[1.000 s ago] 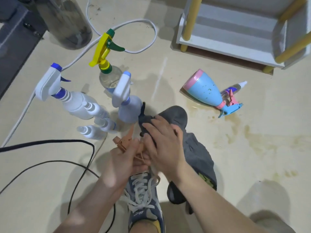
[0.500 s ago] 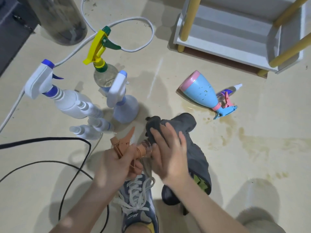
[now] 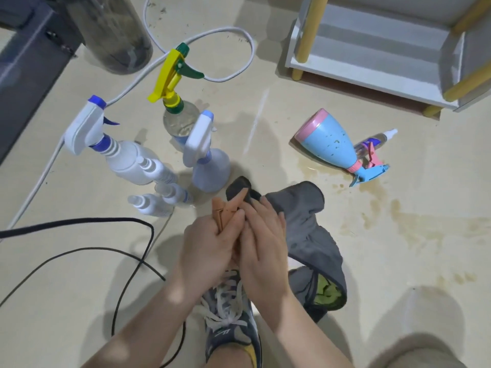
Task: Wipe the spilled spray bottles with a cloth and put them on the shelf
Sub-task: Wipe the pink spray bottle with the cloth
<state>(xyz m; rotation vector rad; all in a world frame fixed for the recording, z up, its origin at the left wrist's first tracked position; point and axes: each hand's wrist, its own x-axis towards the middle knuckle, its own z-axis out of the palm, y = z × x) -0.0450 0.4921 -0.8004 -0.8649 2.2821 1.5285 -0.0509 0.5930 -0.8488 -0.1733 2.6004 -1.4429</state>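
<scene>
My left hand (image 3: pixel 210 245) grips a small tan spray bottle (image 3: pixel 221 211) by its neck; only the trigger head shows above my fingers. My right hand (image 3: pixel 263 240) holds a grey cloth (image 3: pixel 305 219) wrapped against the bottle's body, which is hidden. The rest of the cloth hangs down to the right. A blue bottle with a pink base (image 3: pixel 329 144) lies on its side on the floor, with a small clear bottle (image 3: pixel 377 140) behind it. The white shelf with yellow posts (image 3: pixel 372 62) stands at the top right.
Several bottles stand at the left: a white one with a blue trigger (image 3: pixel 87 126), a yellow-trigger one (image 3: pixel 172 73), a lilac one (image 3: pixel 210 168) and small white ones (image 3: pixel 148 205). Brown spill stains (image 3: pixel 398 224) mark the floor at the right. Black cable (image 3: pixel 132 274) and white cable (image 3: pixel 239 33) cross the floor.
My right hand slid back along the bottle with the cloth, towards me. The tan trigger head shifted right, close against the cloth bunch.
</scene>
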